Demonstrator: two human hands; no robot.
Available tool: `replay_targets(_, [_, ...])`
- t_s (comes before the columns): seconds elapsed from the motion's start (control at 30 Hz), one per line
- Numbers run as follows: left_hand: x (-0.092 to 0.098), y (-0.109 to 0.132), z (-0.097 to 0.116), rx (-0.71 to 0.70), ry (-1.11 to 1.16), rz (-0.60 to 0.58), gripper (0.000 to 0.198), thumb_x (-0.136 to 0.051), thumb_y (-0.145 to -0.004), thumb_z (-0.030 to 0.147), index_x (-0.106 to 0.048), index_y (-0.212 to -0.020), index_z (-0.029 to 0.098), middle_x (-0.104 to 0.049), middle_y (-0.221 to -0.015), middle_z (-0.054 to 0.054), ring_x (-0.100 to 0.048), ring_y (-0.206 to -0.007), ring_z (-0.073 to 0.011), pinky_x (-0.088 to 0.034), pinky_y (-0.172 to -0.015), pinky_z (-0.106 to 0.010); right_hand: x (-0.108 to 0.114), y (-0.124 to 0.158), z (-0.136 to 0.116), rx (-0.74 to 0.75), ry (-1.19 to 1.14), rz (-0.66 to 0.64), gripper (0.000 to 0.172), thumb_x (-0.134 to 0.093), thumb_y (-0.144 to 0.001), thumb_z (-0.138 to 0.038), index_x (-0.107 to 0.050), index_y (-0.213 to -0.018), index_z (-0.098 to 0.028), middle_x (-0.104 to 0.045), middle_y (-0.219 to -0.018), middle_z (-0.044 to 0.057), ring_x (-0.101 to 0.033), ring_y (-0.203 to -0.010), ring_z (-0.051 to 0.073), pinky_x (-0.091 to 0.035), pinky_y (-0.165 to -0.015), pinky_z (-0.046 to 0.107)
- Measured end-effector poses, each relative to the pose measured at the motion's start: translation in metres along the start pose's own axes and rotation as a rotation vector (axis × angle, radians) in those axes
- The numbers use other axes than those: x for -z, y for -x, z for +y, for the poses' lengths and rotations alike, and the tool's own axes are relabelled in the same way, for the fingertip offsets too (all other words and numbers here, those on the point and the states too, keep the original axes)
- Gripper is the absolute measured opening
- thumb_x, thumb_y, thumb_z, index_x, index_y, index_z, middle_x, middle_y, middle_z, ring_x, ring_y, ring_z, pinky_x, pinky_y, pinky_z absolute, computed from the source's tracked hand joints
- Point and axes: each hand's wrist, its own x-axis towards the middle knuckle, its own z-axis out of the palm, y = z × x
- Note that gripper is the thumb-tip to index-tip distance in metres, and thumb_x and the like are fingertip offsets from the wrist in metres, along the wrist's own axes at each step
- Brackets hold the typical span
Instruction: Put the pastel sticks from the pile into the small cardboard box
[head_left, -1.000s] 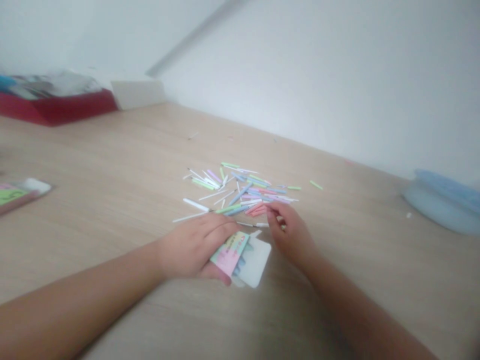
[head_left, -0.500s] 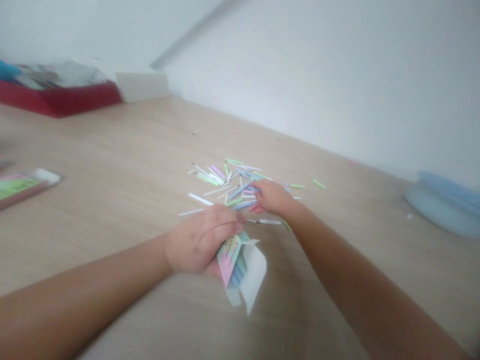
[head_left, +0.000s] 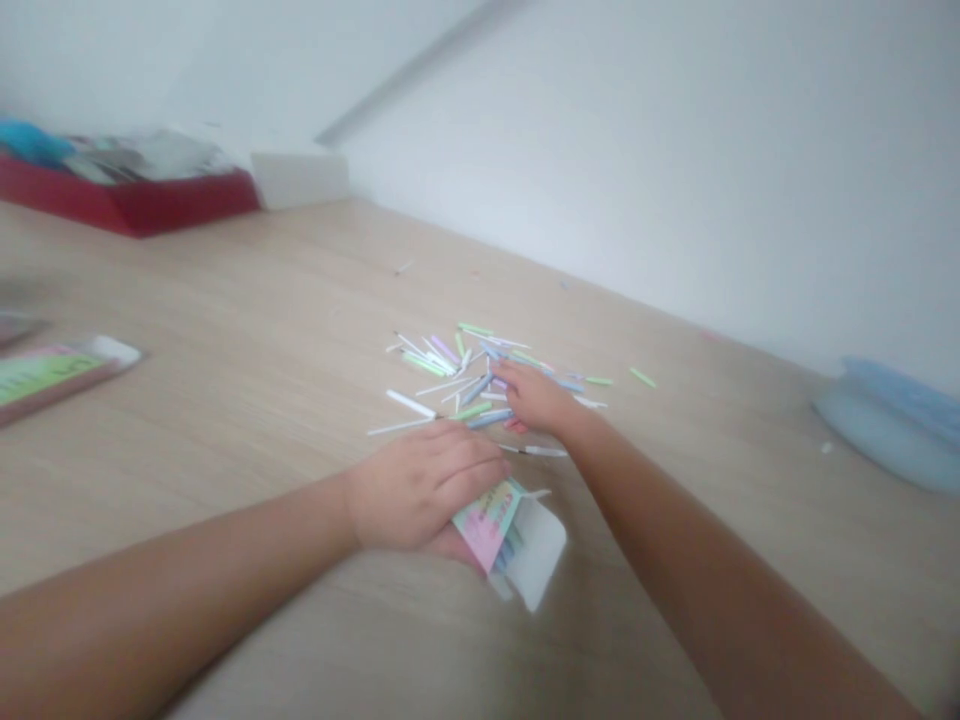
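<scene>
A loose pile of thin pastel paper strips [head_left: 480, 375] in white, green, blue, pink and purple lies on the wooden tabletop [head_left: 225, 300]. My right hand [head_left: 532, 398] rests on the pile's lower right part, its fingertips among the strips. Whether it grips any strip is hidden. My left hand [head_left: 424, 485] sits just below the pile, closed over a pastel-printed paper packet [head_left: 511, 535] with a white flap. Blue strips show inside the packet. A long white strip [head_left: 536, 451] lies between the packet and my right hand.
A red tray [head_left: 127, 205] holding assorted items and a white box [head_left: 300, 180] stand at the far left corner. A flat pink and green packet [head_left: 52, 375] lies at the left. A pale blue round container [head_left: 889, 430] sits at the right, against the white wall [head_left: 637, 150].
My right hand has moved up from the pile's near edge onto the strips. The packet in my left hand now lies flatter on the table, and the view has shifted slightly.
</scene>
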Motion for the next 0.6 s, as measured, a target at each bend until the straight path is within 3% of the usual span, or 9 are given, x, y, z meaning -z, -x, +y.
replay_targets(0.17, [-0.002, 0.001, 0.001, 0.016, -0.019, -0.042, 0.062, -0.060, -0.100, 0.057, -0.053, -0.137, 0.007, -0.073, -0.123, -0.021, -0.070, -0.114, -0.0338, -0.052, -0.106, -0.051, 0.003, -0.011, -0.002, 0.009, -0.029, -0.021, 0.035, -0.054, -0.102, -0.019, -0.073, -0.131, -0.020, -0.071, -0.138, 0.011, -0.062, -0.129, 0.025, -0.044, -0.113, 0.038])
replay_targets(0.4, [-0.001, -0.001, 0.002, 0.029, -0.024, -0.135, 0.063, -0.055, -0.103, 0.055, -0.052, -0.141, 0.006, -0.071, -0.128, -0.022, -0.067, -0.121, -0.0353, -0.051, -0.106, -0.051, 0.006, -0.019, 0.003, -0.083, -0.085, -0.087, 0.020, -0.064, -0.102, -0.031, -0.075, -0.113, -0.018, -0.077, -0.114, 0.006, -0.072, -0.104, 0.022, -0.054, -0.098, 0.042])
replay_targets(0.5, [-0.002, -0.002, 0.001, 0.020, -0.027, -0.177, 0.063, -0.055, -0.103, 0.056, -0.052, -0.141, 0.005, -0.071, -0.128, -0.021, -0.066, -0.121, -0.0353, -0.051, -0.106, -0.051, 0.006, -0.016, 0.000, -0.166, -0.081, -0.060, 0.020, -0.069, -0.101, -0.036, -0.074, -0.106, -0.017, -0.076, -0.109, 0.006, -0.071, -0.103, 0.023, -0.054, -0.098, 0.046])
replay_targets(0.6, [-0.002, -0.003, 0.000, 0.039, -0.030, -0.227, 0.065, -0.053, -0.103, 0.060, -0.052, -0.139, 0.006, -0.071, -0.126, -0.020, -0.067, -0.117, -0.0348, -0.052, -0.102, -0.051, 0.007, -0.009, -0.007, -0.257, -0.077, 0.027, 0.011, -0.068, -0.099, -0.027, -0.073, -0.103, -0.018, -0.077, -0.104, 0.006, -0.071, -0.105, 0.026, -0.046, -0.108, 0.057])
